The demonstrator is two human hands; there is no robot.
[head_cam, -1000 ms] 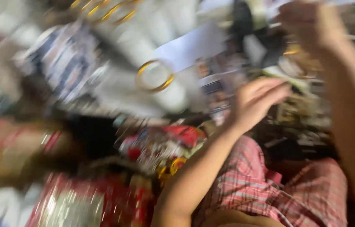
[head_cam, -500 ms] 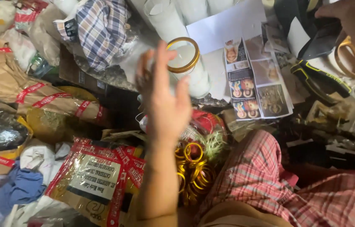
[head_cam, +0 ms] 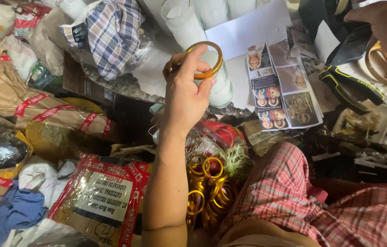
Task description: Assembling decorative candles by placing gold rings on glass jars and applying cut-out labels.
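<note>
The left hand (head_cam: 185, 93) grasps a gold ring (head_cam: 205, 59): the thumb and fingertips (head_cam: 199, 54) pinch its near rim, and the ring stands tilted, its far rim clear of the hand. Just beyond the fingertips stands a white tube (head_cam: 182, 25), with more white tubes behind it. To the right of the fingers lies a printed sheet (head_cam: 281, 84) of small colour pictures, and past it black pliers (head_cam: 351, 87) with yellow trim. To the left of the fingers lies a plaid cloth (head_cam: 113, 34). Below the wrist, beside the forearm, sits a pile of gold rings (head_cam: 209, 187). Further left lie taped brown packets (head_cam: 42, 114). The right hand (head_cam: 386, 20) is at the top right edge, fingers curled over a black object (head_cam: 349, 39); whether it grips cannot be told.
</note>
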